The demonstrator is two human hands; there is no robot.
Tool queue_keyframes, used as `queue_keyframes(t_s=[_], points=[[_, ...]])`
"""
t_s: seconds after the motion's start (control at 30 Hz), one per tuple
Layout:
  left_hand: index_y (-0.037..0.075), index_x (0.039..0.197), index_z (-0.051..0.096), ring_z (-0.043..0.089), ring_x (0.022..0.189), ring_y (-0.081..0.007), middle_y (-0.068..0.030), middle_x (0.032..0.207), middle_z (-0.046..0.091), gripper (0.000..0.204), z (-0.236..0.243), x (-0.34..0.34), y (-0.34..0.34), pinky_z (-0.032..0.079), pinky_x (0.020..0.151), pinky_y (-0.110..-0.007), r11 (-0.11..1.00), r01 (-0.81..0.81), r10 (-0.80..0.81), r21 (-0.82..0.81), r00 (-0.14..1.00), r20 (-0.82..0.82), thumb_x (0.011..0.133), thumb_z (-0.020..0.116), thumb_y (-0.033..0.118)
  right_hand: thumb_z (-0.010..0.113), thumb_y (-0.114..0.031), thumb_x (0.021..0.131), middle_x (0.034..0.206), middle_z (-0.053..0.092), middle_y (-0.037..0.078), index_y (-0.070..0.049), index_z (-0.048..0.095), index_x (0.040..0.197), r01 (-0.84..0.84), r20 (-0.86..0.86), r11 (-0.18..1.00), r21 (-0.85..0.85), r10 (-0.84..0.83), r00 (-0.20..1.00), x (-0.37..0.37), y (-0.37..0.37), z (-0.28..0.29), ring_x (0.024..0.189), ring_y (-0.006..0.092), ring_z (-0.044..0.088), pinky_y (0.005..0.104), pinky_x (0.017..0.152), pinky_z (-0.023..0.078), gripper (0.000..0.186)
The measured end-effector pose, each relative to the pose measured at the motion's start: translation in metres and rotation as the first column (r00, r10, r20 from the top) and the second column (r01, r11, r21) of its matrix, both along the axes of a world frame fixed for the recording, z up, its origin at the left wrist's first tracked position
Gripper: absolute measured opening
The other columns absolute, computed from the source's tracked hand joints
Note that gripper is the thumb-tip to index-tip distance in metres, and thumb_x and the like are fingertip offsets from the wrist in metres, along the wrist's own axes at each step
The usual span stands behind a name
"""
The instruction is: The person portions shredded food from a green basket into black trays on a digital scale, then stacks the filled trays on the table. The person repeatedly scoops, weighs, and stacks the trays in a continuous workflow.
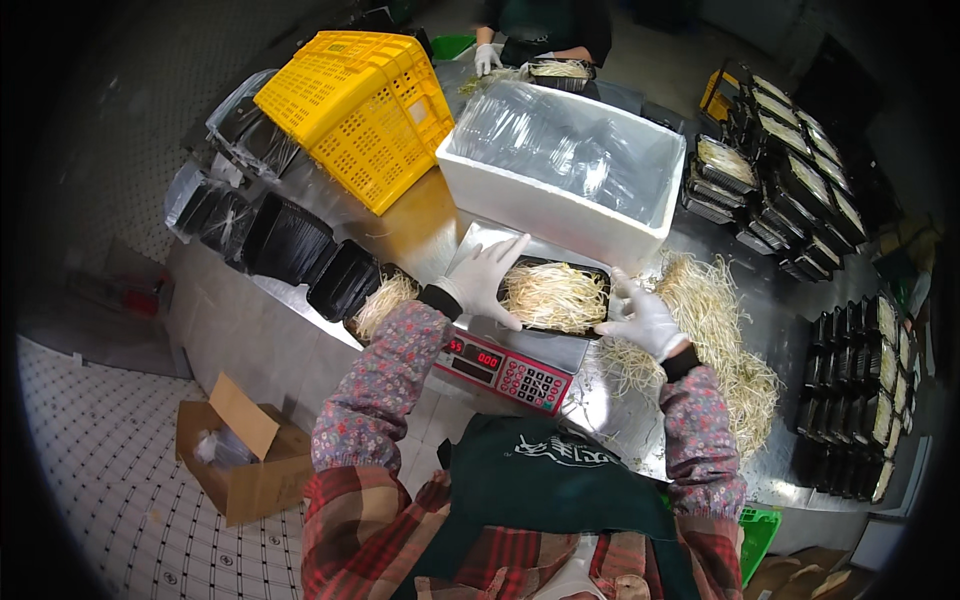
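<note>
A black plastic tray of bean sprouts is over the metal plate of a red-framed digital scale. My white-gloved left hand grips its left end, thumb at the near corner and fingers stretched along the far one. At the opposite end, my gloved right hand holds the rim between thumb and fingers. Whether the tray touches the plate cannot be made out. Loose bean sprouts are heaped beside my right hand. Past my left wrist lies another portion of sprouts, partly hidden by my sleeve.
A white foam box lined with clear plastic stands just beyond the scale. Left of it is a tilted yellow crate; stacked black trays line the left edge. Filled trays are piled right. Across the table, a gloved co-worker's hand shows.
</note>
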State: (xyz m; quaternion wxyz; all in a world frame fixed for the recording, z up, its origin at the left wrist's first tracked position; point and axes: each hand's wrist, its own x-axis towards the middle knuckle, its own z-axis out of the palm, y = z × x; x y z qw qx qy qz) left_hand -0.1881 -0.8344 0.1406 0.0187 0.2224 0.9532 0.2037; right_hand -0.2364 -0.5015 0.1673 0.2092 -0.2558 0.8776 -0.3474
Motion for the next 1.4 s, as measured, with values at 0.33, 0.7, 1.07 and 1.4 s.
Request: queue_keyframes(t_s=[0.33, 0.7, 1.07, 1.4], points=[[0.001, 0.151, 0.027, 0.037, 0.137, -0.0369, -0.0214, 0.145, 0.041, 0.119, -0.023, -0.010, 0.020, 0.028, 0.114, -0.046, 0.997, -0.070, 0.070, 0.026, 0.997, -0.027, 0.059, 0.086, 0.049, 0.070, -0.028, 0.084, 0.082, 0.068, 0.017, -0.009, 0.071, 0.088, -0.006, -0.363, 0.986, 0.164, 0.066, 0.929, -0.003, -0.007, -0.028, 0.079, 0.0365, 0.066, 0.0457, 0.073, 0.053, 0.020], [-0.002, 0.155, 0.012, 0.025, 0.146, -0.0277, -0.0187, 0.158, 0.025, 0.114, -0.009, 0.081, -0.010, 0.020, 0.119, -0.037, 0.627, -0.431, 0.163, 0.649, 0.887, 0.432, 0.070, 0.086, 0.017, 0.078, -0.045, 0.074, 0.103, 0.069, 0.017, -0.011, 0.066, 0.115, 0.213, -0.345, 0.891, 0.401, -0.068, 0.936, -0.005, 0.103, -0.033, 0.090, 0.0301, 0.069, 0.0399, 0.078, 0.054, 0.055], [0.000, 0.154, 0.012, 0.033, 0.140, -0.0374, -0.0225, 0.153, 0.031, 0.136, 0.001, -0.004, 0.024, 0.033, 0.111, -0.046, 0.977, -0.188, 0.196, -0.104, 0.978, 0.072, 0.054, 0.087, 0.055, 0.082, -0.042, 0.070, 0.108, 0.059, 0.019, -0.005, 0.053, 0.127, -0.119, -0.388, 0.892, 0.437, 0.306, 0.869, -0.006, -0.041, -0.011, 0.094, 0.0344, 0.066, 0.0433, 0.076, 0.054, 0.074], [-0.007, 0.152, 0.012, 0.017, 0.149, -0.0338, -0.0291, 0.157, 0.019, 0.094, -0.029, 0.061, 0.038, 0.018, 0.120, -0.038, 0.643, -0.381, 0.312, 0.665, 0.923, 0.226, 0.086, 0.071, 0.025, 0.081, -0.047, 0.071, 0.122, 0.059, 0.019, -0.008, 0.040, 0.144, 0.013, -0.295, 0.976, 0.217, 0.053, 0.954, 0.011, 0.002, -0.015, 0.105, 0.0356, 0.064, 0.0425, 0.087, 0.053, 0.092]])
